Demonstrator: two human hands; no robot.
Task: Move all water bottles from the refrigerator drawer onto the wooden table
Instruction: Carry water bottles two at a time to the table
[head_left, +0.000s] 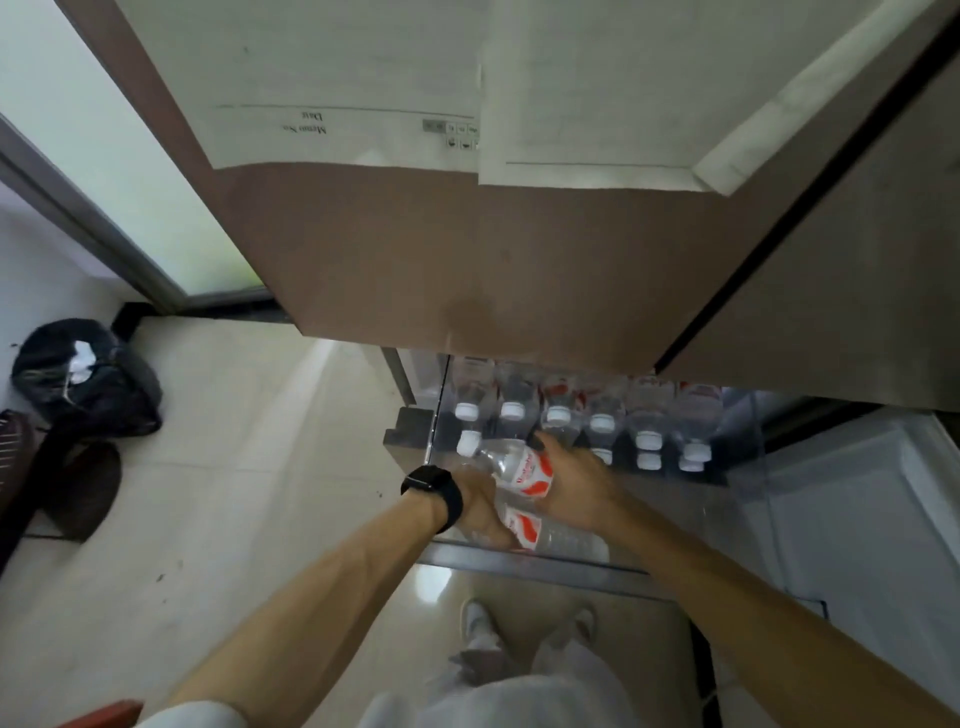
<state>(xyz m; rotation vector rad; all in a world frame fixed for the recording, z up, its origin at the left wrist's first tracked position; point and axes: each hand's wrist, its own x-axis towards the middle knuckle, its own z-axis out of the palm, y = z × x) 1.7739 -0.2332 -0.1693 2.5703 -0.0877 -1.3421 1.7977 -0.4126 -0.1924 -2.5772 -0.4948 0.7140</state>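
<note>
Person stands at the open refrigerator drawer (613, 564), both arms reaching down into it from the near edge.

Right hand (574, 486): fingers wrapped around a clear water bottle (511, 465) with a red-and-white label. Bottle lies tilted, white cap pointing toward the drawer's left edge, lifted above the bottles below.

Left hand (480, 506), black smartwatch (432, 486) on the wrist: fingers closed around a second water bottle (545, 532) with the same label. It lies roughly level, just above the drawer's near edge and directly under the first bottle; the two appear to touch or nearly so.

Remaining bottles (576, 421) stand upright in rows along the drawer's far side, white caps up, partly hidden beneath the brown refrigerator door (467, 260) above. Exact count not readable.

Paper sheets (363, 88) are stuck to the door front.

On the tiled floor (249, 441), well left of the drawer, a black bin bag (98, 384) sits near the wall. White shoes (480, 621) visible beneath the drawer's near edge.
</note>
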